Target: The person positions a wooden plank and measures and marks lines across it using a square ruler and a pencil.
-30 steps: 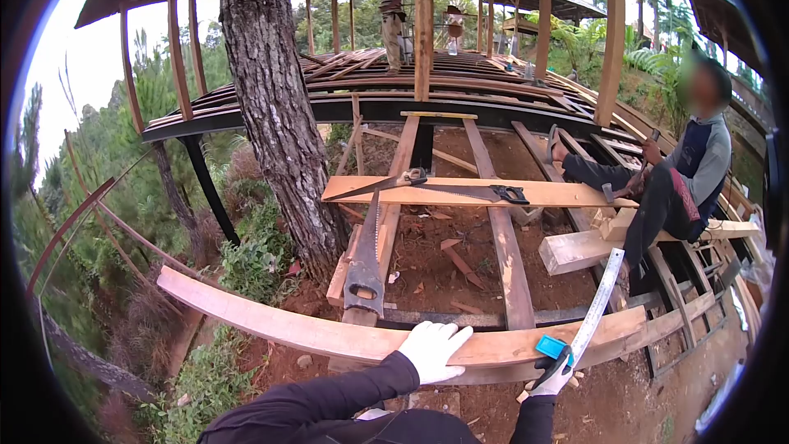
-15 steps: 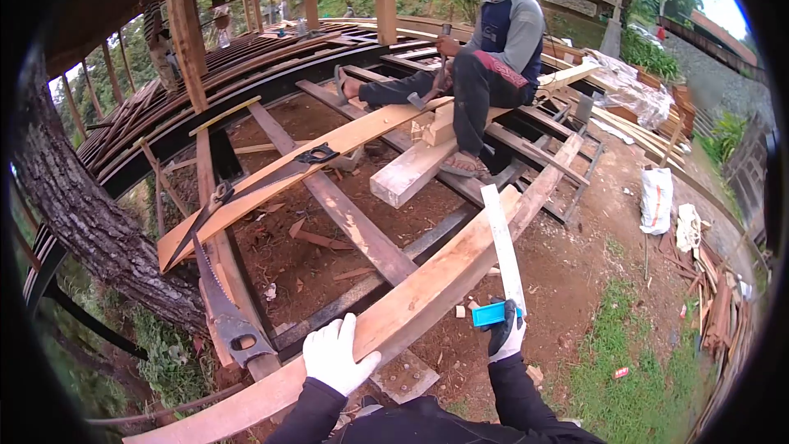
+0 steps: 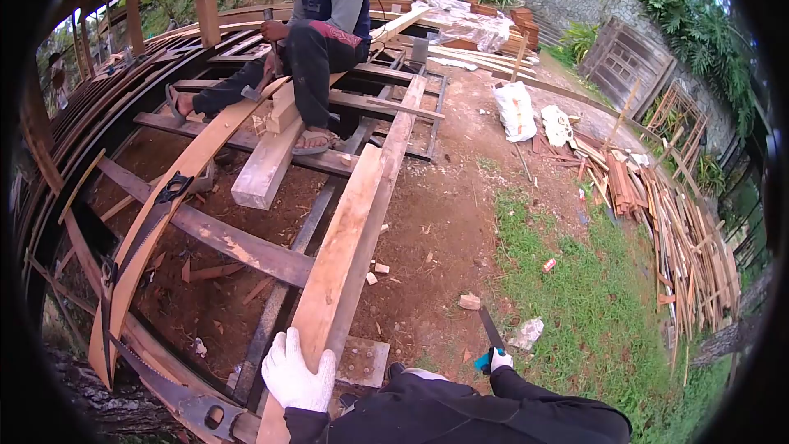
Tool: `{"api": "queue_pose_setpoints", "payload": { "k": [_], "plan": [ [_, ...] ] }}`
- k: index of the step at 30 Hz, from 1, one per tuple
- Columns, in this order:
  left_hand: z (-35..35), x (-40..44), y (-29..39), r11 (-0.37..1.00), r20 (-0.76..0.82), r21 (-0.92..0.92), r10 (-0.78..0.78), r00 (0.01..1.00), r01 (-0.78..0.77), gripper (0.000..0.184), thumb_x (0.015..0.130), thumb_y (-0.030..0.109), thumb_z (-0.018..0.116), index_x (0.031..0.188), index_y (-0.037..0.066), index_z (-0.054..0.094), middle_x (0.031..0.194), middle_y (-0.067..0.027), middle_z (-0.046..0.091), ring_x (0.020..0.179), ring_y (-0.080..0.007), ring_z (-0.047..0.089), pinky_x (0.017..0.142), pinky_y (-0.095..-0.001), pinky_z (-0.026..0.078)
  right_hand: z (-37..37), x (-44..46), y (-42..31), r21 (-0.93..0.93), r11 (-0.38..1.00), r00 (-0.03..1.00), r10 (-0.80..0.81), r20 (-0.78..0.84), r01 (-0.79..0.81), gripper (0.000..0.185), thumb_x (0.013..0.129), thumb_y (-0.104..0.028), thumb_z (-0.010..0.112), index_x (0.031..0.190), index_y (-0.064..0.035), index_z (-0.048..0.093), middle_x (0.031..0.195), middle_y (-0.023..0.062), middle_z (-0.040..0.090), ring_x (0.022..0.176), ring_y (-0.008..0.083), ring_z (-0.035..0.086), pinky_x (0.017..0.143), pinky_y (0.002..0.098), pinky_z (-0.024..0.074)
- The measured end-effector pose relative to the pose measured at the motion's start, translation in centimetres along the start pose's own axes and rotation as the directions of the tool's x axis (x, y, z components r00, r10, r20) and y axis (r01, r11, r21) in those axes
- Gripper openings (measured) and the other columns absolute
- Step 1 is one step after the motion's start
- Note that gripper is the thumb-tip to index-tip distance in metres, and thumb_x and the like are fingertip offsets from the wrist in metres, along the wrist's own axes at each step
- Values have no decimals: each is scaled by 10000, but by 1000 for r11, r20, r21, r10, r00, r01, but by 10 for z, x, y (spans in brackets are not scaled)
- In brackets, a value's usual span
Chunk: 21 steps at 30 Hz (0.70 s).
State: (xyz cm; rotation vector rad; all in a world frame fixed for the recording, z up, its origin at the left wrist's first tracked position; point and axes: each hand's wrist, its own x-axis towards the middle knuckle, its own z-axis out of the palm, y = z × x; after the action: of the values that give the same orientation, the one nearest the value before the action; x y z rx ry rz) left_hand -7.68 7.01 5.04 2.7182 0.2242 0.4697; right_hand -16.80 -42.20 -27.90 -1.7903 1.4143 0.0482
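My left hand (image 3: 297, 372), in a white glove, lies over the near end of a long wooden beam (image 3: 345, 234), its fingers stretched and thumb apart. Low on the right, my gloved right hand (image 3: 500, 361) is closed around the blue handle of a try square (image 3: 491, 330). The square's blade points up and away, dark from this angle, over dirt and grass. Left of the beam lies a handsaw (image 3: 177, 403) with a dark handle. Farther along, another handsaw (image 3: 148, 226) rests on a curved plank (image 3: 209, 144).
A seated co-worker (image 3: 325, 41) holds a hatchet-like tool (image 3: 255, 90) beside a thick wood block (image 3: 267, 173). Crossbeams (image 3: 238, 242) span bare soil. A white sack (image 3: 515, 111), a pile of timber offcuts (image 3: 682, 247) and a stone (image 3: 526, 334) lie to the right.
My right hand has swung the try square away from the beam, down and out to the right. My left hand stays on the beam. The view has turned right.
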Motion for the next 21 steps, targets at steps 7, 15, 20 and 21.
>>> {"api": "queue_pose_setpoints", "payload": {
  "k": [7,15,20,21],
  "plan": [
    [9,1,8,997,-72,78,9,997,-4,712,734,367,792,1326,16,609,1314,-236,604,1187,-412,568,1036,-523,412,-31,6,86,-653,710,947,318,-37,-264,688,896,-573,593,1286,-13,678,1364,223,634,1276,322,619,1059,449,495],
    [47,33,16,970,-127,-147,-214,969,195,639,872,270,725,1403,-28,532,1319,-256,622,1187,-423,601,1010,-480,470,5,134,-85,-358,889,957,-241,164,285,513,905,-533,601,889,-49,773,737,140,734,711,293,744,694,427,586],
    [52,57,66,878,-103,303,-357,928,371,600,938,392,639,1373,-16,572,1230,-238,678,1102,-409,646,991,-484,479,-36,167,-208,-298,808,845,-400,356,508,436,921,-517,611,913,-113,776,802,123,755,768,289,743,747,417,574],
    [59,54,55,889,-146,290,-324,935,354,578,942,395,632,1349,-14,593,1207,-236,686,1090,-404,650,981,-485,483,-51,161,-227,-279,841,852,-337,400,463,430,920,-515,612,917,-118,778,814,123,758,786,289,744,760,415,571]
  ]
}}
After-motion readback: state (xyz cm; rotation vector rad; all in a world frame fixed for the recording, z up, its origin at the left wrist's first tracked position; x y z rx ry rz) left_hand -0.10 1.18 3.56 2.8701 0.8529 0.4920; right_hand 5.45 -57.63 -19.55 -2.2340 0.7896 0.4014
